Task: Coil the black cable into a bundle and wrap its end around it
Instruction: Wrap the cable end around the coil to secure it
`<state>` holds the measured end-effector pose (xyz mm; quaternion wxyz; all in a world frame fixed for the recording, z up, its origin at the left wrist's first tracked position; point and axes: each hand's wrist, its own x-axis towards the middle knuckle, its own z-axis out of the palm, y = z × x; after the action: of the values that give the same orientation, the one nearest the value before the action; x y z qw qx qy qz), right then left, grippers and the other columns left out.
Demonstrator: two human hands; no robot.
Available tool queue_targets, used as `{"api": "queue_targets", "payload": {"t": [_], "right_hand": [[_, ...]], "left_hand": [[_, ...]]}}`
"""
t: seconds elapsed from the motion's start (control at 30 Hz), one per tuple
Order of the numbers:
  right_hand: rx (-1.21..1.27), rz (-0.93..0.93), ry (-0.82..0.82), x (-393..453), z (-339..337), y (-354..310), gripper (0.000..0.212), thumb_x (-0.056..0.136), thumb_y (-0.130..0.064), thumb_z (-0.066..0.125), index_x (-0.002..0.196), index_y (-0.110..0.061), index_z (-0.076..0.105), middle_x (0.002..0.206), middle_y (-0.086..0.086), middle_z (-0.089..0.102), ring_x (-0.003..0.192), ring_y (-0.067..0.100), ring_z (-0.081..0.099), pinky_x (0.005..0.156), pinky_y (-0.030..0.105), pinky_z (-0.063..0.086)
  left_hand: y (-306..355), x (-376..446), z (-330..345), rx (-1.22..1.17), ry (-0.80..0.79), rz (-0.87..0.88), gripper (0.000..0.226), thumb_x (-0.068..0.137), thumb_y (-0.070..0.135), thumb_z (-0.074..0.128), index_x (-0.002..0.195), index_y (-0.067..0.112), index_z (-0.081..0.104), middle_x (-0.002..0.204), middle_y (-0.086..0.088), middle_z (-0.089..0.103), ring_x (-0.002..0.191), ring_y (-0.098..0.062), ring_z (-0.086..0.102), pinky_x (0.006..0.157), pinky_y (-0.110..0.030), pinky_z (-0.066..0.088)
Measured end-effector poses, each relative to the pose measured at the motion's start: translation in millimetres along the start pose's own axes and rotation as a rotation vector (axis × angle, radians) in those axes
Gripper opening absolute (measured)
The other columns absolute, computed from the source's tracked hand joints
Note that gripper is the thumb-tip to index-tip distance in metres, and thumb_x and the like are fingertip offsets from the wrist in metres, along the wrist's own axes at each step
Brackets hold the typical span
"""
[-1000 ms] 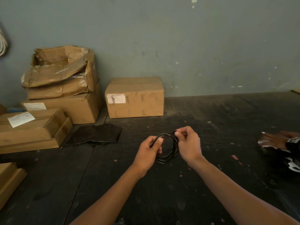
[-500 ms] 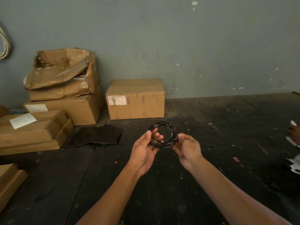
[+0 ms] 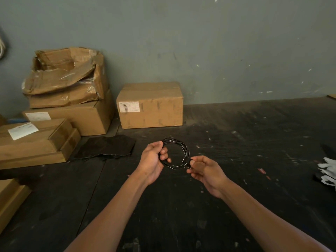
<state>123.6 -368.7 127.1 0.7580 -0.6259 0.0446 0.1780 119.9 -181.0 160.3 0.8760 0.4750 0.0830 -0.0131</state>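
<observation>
The black cable [image 3: 183, 149] is wound into a round coil of several loops, held upright above the dark table. My left hand [image 3: 151, 160] grips the coil's left side, thumb on top and fingers through the ring. My right hand [image 3: 204, 169] sits at the coil's lower right, thumb and forefinger pinching the cable's end where it meets the loops. The strands twist over one another along the right side of the ring.
A closed cardboard box [image 3: 150, 105] stands against the wall behind the coil. More boxes [image 3: 63, 99] are stacked at the left. A black cloth [image 3: 107, 147] lies left of my hands. White items [image 3: 327, 171] lie at the right edge of the table [image 3: 236, 206].
The coil was lifted upright, then tipped slightly lower. My left hand closed around its left side, and my right hand shifted to pinch the end at the lower right. Another person's hand left the right edge.
</observation>
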Motion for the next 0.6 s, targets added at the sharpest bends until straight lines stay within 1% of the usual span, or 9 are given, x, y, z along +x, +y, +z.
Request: {"api": "queue_targets", "payload": {"t": [0.07, 0.17, 0.23, 0.27, 0.33, 0.43, 0.5, 0.57, 0.6], "right_hand": [[0.007, 0.014, -0.003, 0, -5, 1, 0.021, 0.093, -0.008, 0.059, 0.114, -0.007, 0.062, 0.094, 0.009, 0.066, 0.084, 0.019, 0.067, 0.076, 0.031, 0.052], [0.044, 0.035, 0.002, 1, -15, 5, 0.022, 0.092, -0.009, 0.061, 0.114, -0.009, 0.062, 0.096, 0.009, 0.066, 0.086, 0.02, 0.067, 0.076, 0.032, 0.052], [0.062, 0.046, -0.001, 0, -23, 8, 0.022, 0.092, -0.01, 0.062, 0.114, -0.01, 0.062, 0.097, 0.009, 0.067, 0.087, 0.021, 0.067, 0.075, 0.033, 0.052], [0.056, 0.054, -0.011, -1, -27, 10, 0.021, 0.092, -0.011, 0.062, 0.113, -0.011, 0.063, 0.098, 0.009, 0.067, 0.087, 0.021, 0.068, 0.075, 0.033, 0.051], [0.009, 0.083, -0.04, -5, -36, 14, 0.021, 0.093, -0.011, 0.061, 0.113, -0.012, 0.063, 0.098, 0.009, 0.069, 0.087, 0.021, 0.068, 0.075, 0.033, 0.051], [-0.171, 0.113, -0.014, -12, -55, 21, 0.022, 0.094, -0.013, 0.059, 0.115, -0.015, 0.063, 0.103, 0.01, 0.071, 0.088, 0.022, 0.067, 0.074, 0.032, 0.052], [-0.306, 0.107, 0.087, -13, -78, 28, 0.021, 0.093, -0.013, 0.059, 0.114, -0.017, 0.062, 0.104, 0.009, 0.07, 0.086, 0.019, 0.067, 0.071, 0.03, 0.051], [-0.451, 0.101, 0.239, -12, -107, 41, 0.019, 0.093, -0.011, 0.06, 0.111, -0.017, 0.063, 0.103, 0.007, 0.067, 0.083, 0.018, 0.064, 0.067, 0.028, 0.051], [-0.547, 0.104, 0.323, -11, -124, 49, 0.019, 0.092, -0.011, 0.061, 0.11, -0.017, 0.063, 0.105, 0.007, 0.067, 0.086, 0.019, 0.064, 0.069, 0.029, 0.052]], "left_hand": [[-1, -3, 2, -0.037, -0.047, -0.002, 0.007, 0.102, 0.008, 0.039, 0.103, 0.011, 0.045, 0.07, -0.003, 0.044, 0.056, -0.013, 0.04, 0.059, -0.032, 0.043], [-3, -5, 5, -0.132, -0.123, -0.033, 0.021, 0.099, 0.001, 0.038, 0.115, 0.006, 0.051, 0.077, -0.008, 0.052, 0.065, -0.016, 0.048, 0.072, -0.037, 0.046], [-7, -4, 6, -0.14, -0.131, -0.051, 0.027, 0.098, 0.001, 0.041, 0.123, 0.004, 0.052, 0.081, -0.009, 0.057, 0.071, -0.018, 0.054, 0.078, -0.038, 0.049], [-9, -2, 7, -0.123, -0.129, -0.053, 0.028, 0.098, 0.002, 0.043, 0.124, 0.005, 0.053, 0.081, -0.009, 0.059, 0.071, -0.018, 0.055, 0.079, -0.039, 0.05], [-16, 0, 10, -0.026, -0.127, -0.048, 0.026, 0.099, 0.003, 0.044, 0.121, 0.007, 0.056, 0.08, -0.007, 0.059, 0.066, -0.015, 0.053, 0.074, -0.037, 0.048], [-25, 0, 15, 0.188, -0.119, -0.028, 0.02, 0.1, 0.005, 0.043, 0.111, 0.009, 0.058, 0.076, -0.003, 0.053, 0.055, -0.008, 0.044, 0.066, -0.032, 0.046], [-31, 1, 17, 0.327, -0.121, 0.013, 0.018, 0.1, 0.004, 0.043, 0.109, 0.009, 0.058, 0.073, -0.003, 0.051, 0.052, -0.007, 0.039, 0.06, -0.027, 0.043], [-36, 1, 18, 0.455, -0.132, 0.051, 0.018, 0.1, 0.003, 0.046, 0.109, 0.009, 0.059, 0.073, -0.003, 0.055, 0.052, -0.007, 0.04, 0.056, -0.025, 0.042], [-38, 0, 18, 0.495, -0.137, 0.058, 0.017, 0.099, 0.004, 0.047, 0.108, 0.01, 0.061, 0.074, -0.003, 0.057, 0.054, -0.008, 0.041, 0.056, -0.025, 0.043]]}}
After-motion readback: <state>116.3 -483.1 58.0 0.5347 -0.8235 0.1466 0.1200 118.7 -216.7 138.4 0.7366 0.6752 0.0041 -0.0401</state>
